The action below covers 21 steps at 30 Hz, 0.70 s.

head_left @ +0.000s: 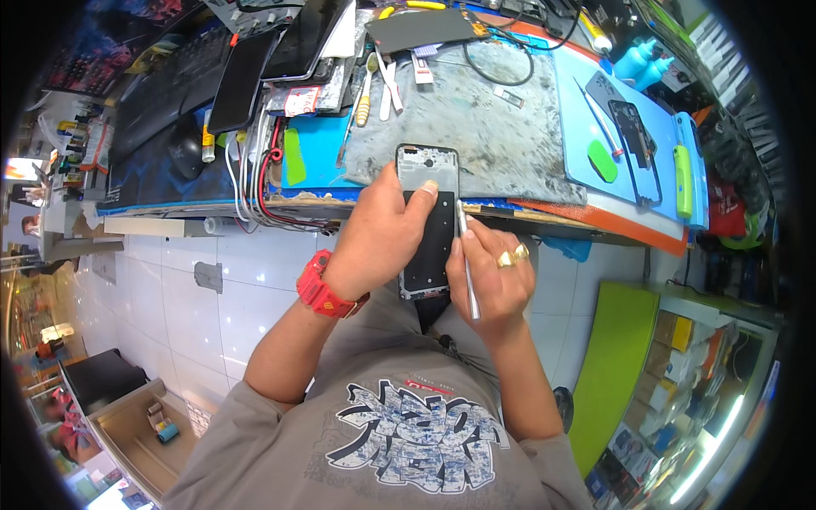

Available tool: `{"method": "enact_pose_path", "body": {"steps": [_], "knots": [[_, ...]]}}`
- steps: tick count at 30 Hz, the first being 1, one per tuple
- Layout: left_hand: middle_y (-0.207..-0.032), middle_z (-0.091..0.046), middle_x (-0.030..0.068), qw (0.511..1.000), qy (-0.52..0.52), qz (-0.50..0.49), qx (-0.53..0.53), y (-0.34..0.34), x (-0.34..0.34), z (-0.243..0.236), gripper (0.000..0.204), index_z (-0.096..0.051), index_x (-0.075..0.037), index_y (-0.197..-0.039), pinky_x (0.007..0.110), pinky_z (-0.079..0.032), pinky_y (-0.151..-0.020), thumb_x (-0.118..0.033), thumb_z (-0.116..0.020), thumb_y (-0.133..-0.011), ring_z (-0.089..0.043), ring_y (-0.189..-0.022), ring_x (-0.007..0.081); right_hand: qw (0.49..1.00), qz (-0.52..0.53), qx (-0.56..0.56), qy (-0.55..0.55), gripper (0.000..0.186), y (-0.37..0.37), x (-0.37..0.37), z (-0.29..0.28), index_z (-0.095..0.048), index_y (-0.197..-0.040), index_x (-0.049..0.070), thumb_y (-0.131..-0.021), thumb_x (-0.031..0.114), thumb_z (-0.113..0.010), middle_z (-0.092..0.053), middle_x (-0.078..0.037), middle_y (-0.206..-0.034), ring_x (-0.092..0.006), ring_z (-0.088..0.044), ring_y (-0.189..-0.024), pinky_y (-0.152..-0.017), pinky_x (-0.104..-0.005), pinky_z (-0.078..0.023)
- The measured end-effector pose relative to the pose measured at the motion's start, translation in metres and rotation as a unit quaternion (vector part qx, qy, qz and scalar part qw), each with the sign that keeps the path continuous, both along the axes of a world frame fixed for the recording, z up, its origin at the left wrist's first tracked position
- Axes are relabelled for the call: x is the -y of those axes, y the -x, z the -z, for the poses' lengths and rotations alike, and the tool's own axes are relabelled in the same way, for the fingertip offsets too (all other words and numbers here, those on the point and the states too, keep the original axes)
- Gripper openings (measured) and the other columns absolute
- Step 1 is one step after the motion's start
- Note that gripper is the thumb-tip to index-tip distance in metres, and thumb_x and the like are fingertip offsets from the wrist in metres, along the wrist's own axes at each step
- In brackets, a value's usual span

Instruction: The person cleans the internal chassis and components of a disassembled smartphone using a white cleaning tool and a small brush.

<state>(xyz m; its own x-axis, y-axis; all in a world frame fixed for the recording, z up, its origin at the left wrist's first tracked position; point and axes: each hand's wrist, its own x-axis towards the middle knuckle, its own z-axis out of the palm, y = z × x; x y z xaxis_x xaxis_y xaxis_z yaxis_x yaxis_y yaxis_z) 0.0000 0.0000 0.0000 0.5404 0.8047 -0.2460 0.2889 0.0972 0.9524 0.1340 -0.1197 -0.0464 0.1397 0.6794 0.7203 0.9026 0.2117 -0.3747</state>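
Phone frame (432, 242), centre, at the near edge of the mat (501, 140). The left hand (382, 217) grasps its left side, thumb on its face; the right hand (501, 276) grasps a silver tool (468, 280), tip by the right edge. The frame appears already bared; edge work seems unfinished, no screen showing.

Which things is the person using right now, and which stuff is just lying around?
In use:
- phone frame, held in the left hand
- slim silvery tool, in the right hand by the frame's edge

Seemingly just lying about:
- brush with a yellow-striped handle
- black mouse
- blue bottles
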Motion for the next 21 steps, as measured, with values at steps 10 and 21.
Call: {"method": "enact_pose_path", "body": {"steps": [10,21], "knots": [[-0.115,-0.073,0.0189,0.997,-0.073,-0.007,0.003,-0.003,0.0,0.0,0.032,-0.06,0.005,-0.128,0.038,-0.054,-0.092,-0.018,-0.06,-0.105,-0.069,-0.104,0.0252,0.999,-0.008,0.023,-0.041,0.031,-0.006,-0.012,-0.006,-0.067,-0.111,-0.006,-0.083,0.0,-0.08,-0.075,-0.02,-0.103,-0.036,-0.071,-0.081,-0.07,-0.0428,-0.058],[-0.104,-0.074,0.026,0.996,-0.091,-0.021,0.006,0.0,0.0,0.006,0.033,-0.06,0.007,-0.121,0.044,-0.056,-0.086,-0.021,-0.061,-0.104,-0.073,-0.094,0.0349,0.999,-0.009,0.016,-0.048,0.032,-0.01,-0.027,-0.005,-0.069,-0.111,-0.004,-0.08,-0.001,-0.08,-0.076,-0.02,-0.106,-0.0352,-0.072,-0.084,-0.075,-0.0428,-0.058]]}}
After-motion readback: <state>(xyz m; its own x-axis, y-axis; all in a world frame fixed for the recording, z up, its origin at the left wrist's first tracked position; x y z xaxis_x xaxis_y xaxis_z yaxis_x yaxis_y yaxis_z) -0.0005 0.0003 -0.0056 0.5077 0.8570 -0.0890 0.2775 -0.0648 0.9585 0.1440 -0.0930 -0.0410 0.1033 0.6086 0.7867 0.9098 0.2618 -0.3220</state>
